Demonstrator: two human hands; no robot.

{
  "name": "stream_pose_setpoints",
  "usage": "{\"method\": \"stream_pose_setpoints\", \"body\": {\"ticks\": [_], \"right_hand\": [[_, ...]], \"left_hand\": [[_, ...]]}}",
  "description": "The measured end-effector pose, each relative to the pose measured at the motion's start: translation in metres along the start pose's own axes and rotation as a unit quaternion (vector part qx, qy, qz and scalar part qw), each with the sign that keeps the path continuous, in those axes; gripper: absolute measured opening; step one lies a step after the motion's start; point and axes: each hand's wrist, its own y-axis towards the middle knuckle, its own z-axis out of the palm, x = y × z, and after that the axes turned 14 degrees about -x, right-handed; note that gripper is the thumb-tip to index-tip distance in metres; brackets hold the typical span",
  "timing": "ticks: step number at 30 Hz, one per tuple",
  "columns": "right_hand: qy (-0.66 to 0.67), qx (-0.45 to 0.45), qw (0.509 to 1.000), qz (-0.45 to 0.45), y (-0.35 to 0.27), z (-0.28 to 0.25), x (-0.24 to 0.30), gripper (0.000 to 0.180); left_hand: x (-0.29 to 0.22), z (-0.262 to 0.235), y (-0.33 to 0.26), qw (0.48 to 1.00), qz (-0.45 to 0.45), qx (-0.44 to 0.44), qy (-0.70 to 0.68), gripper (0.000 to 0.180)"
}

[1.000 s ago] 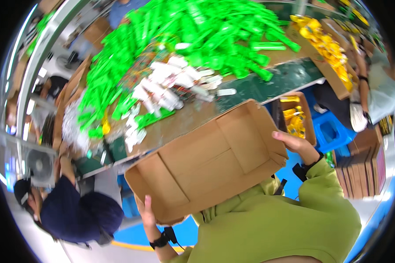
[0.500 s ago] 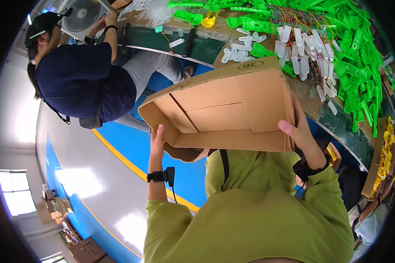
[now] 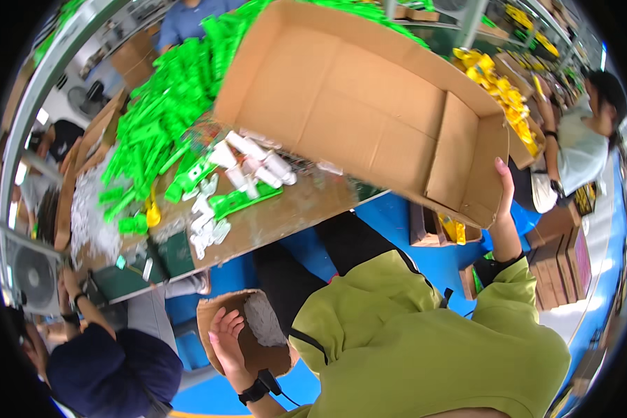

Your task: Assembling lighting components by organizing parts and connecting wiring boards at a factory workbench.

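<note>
A shallow, open cardboard box (image 3: 376,104) tilts in front of me, its bare inside facing me, over the table's front edge. My right hand (image 3: 505,202) grips its right end, with the thumb inside the wall and the other fingers hidden behind. My left hand (image 3: 226,341) is off this box, its fingers apart, holding nothing. Beside that hand, low by my legs, stands a smaller cardboard box (image 3: 209,317) with whitish material in it. White plastic pieces (image 3: 254,164) and small white parts (image 3: 205,223) lie on the table, left of the tilted box.
Bright green plastic parts (image 3: 153,118) are heaped on the table (image 3: 306,212). Yellow parts (image 3: 498,90) fill a box at the right. A person in a dark top (image 3: 115,369) sits at lower left; another in a pale top (image 3: 585,150) works at right. Stacked cartons (image 3: 561,268) stand on the floor.
My view has turned to the right. The cardboard box has swung over toward the table's right side, held now by my right hand alone. My left hand has let go of it.
</note>
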Motion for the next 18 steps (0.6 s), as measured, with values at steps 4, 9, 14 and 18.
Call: {"method": "stream_pose_setpoints", "body": {"ticks": [4,9,14,18], "right_hand": [[0.056,-0.092,0.992,-0.063,-0.006,-0.049,0.002,0.049],[0.115,-0.164,0.979,-0.047,0.004,-0.076,-0.011,0.049],[0.169,-0.164,0.972,0.023,0.025,-0.08,-0.016,0.052],[0.13,-0.185,0.974,0.033,0.038,-0.062,-0.015,0.057]], "left_hand": [[-0.005,0.048,0.026,0.998,-0.011,0.053,0.019,0.061],[-0.002,0.08,0.04,0.993,-0.022,0.11,0.035,0.058],[0.001,0.085,0.04,0.992,-0.029,0.11,0.048,0.057],[0.006,0.08,0.04,0.993,-0.052,0.092,0.054,0.057]]}}
